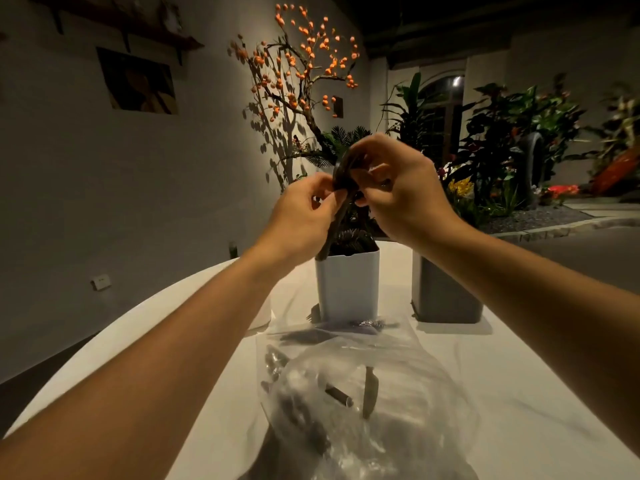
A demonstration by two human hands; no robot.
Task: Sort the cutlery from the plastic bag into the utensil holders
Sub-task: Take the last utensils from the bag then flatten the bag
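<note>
**Layout on the tabletop**

Bag (363,403) lies at lower centre of the tabletop (519,393). Behind it stand two holders: one (348,289) at centre, another (446,292) to its right. Both hands (304,216) (401,195) meet above the centre holder.

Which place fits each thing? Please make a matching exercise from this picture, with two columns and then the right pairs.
Things:
1. dark cutlery
2. white holder
3. grey holder
4. plastic bag

Places:
A. lying on the table, nearest the camera
B. held up by both hands
C. standing under the right forearm
D. standing directly under the raised hands

Pairs: 1-B, 2-D, 3-C, 4-A
</note>
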